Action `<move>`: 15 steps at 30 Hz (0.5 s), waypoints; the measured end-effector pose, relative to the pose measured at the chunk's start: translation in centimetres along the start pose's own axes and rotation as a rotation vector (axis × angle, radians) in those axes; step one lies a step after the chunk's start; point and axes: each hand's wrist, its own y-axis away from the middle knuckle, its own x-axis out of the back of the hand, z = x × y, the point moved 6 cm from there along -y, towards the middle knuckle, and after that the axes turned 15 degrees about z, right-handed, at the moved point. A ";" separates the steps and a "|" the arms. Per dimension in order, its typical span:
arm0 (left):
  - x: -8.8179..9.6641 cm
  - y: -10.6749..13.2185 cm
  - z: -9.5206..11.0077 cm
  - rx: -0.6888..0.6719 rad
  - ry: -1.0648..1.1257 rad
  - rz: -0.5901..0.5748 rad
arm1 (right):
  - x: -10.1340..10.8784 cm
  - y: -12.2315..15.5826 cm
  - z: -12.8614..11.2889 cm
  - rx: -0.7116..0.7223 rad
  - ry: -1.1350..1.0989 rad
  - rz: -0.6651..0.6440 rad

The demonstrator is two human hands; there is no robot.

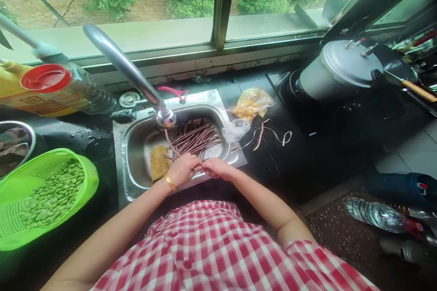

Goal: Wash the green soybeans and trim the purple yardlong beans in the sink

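Observation:
My left hand (184,170), with a gold bangle at its wrist, is closed over the front edge of the sink (127,163). A purple long bean (167,157) sticks out from it toward the left. My right hand (216,168) is closed too, its fingertips pinched against those of my left at the bean's other end, which is mostly hidden by the fingers. Just beyond both hands a heap of purple long beans (201,134) lies in the basin. Beside the heap rests a yellow-brown sponge-like pad (159,162).
A curved faucet (126,63) overhangs the basin. Left stand a green basket (90,177) of shelled beans, a metal bowl (32,138) and a red-lidded jar (92,93). Right lie plastic bags (254,102) and bean scraps (261,135); a pressure cooker (336,72) stands farther off.

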 end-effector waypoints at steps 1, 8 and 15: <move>-0.2 0.1 0.2 -0.019 -0.005 -0.022 | -0.2 0.1 0.4 -0.047 0.007 -0.048; -1.0 1.3 0.9 -0.124 -0.058 -0.118 | -1.0 -0.1 1.8 -0.148 0.083 -0.178; -2.1 1.2 0.8 -0.232 -0.125 -0.120 | -1.3 -0.2 2.6 -0.192 -0.001 -0.090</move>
